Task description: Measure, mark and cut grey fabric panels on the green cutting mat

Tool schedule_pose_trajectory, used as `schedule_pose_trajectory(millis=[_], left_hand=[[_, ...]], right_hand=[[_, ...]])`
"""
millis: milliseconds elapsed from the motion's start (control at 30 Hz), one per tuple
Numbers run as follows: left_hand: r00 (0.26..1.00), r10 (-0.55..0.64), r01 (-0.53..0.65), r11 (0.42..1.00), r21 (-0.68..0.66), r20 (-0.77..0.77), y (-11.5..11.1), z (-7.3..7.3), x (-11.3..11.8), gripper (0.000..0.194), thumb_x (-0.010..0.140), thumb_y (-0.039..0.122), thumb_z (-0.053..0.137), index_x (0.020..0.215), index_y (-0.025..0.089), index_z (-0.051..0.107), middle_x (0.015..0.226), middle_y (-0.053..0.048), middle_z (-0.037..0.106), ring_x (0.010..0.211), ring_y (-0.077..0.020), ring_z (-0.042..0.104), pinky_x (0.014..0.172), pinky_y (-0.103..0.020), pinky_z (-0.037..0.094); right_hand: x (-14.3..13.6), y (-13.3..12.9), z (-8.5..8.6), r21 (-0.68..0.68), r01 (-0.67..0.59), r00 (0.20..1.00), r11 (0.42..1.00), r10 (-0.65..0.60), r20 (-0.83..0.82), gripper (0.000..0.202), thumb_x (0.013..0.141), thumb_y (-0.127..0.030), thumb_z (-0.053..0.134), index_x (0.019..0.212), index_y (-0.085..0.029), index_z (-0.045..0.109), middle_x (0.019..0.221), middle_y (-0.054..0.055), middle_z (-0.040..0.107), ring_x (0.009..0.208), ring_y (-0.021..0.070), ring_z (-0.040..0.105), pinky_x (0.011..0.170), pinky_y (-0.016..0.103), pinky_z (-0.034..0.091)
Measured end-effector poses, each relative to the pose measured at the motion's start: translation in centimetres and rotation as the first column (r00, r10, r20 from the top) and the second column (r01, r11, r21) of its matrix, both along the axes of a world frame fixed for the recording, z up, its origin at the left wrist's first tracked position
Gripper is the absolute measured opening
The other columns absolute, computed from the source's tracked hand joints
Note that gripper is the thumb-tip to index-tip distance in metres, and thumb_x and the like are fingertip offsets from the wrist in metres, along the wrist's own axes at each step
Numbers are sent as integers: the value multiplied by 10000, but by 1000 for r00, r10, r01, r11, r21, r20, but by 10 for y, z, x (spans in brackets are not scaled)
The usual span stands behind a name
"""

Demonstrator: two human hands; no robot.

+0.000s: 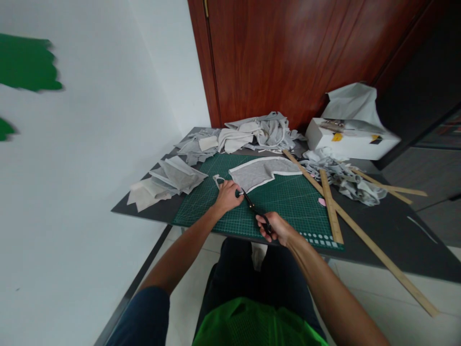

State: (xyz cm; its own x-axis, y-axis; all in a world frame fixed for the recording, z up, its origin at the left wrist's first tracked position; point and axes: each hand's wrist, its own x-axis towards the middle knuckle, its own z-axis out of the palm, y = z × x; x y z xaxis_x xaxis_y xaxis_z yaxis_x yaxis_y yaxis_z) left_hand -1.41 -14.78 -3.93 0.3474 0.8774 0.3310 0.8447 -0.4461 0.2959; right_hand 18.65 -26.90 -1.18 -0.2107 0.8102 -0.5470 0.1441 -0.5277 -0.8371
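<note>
A grey fabric piece (252, 174) with a white edge lies on the green cutting mat (288, 202). At its near left end, my left hand (229, 194) has its fingers closed on the fabric, and a narrow white-edged strip (218, 180) shows beyond the fingers. My right hand (272, 227) is wrapped round the handles of black scissors (251, 204). Their blades point up and left to the fabric edge beside my left fingers. Whether the blades are touching the cloth is too small to tell.
Stacked fabric pieces (180, 175) lie at left, with a cloth heap (259, 132) along the back. On the right are wooden rulers (378, 252), fabric scraps (356, 185) and a white box (360, 142). A pink piece (321, 202) lies near the rulers.
</note>
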Motion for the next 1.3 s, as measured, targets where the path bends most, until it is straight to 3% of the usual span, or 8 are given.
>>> schedule_pose_trajectory(millis=[100,467,667,1300], left_hand=[[999,-45,44,999,-3,-23,3,-3,-1,73,871,250,692,900,216,749,1053,-93,703,1126,-304,574,1001,-486,421],[989,-146,146,989,2,-23,4,-7,-5,127,901,217,654,841,227,765,1041,-74,747,1106,-283,578,995,-484,401],[986,-163,163,987,-8,-36,1,-3,-4,130,898,227,655,807,217,747,1009,-75,747,1083,-278,578,977,-475,398],[984,-178,178,984,2,-19,2,-4,-6,104,861,211,661,773,218,717,991,-61,762,1053,-269,600,962,-468,406]], right_hand=[[0,4,2,-5,-2,1000,1000,2,-5,309,919,-391,531,697,-178,560,524,8,582,343,86,457,370,234,166],[-2,12,1,5,-8,999,1000,7,31,282,893,-361,536,673,-184,544,516,0,574,335,79,442,374,236,166],[-5,22,-3,16,-15,1000,1000,15,-10,311,898,-419,540,692,-186,547,514,4,577,340,86,451,375,235,166],[-9,35,-2,41,-1,1000,999,0,17,289,881,-399,574,683,-189,547,501,9,574,347,91,435,378,244,171]])
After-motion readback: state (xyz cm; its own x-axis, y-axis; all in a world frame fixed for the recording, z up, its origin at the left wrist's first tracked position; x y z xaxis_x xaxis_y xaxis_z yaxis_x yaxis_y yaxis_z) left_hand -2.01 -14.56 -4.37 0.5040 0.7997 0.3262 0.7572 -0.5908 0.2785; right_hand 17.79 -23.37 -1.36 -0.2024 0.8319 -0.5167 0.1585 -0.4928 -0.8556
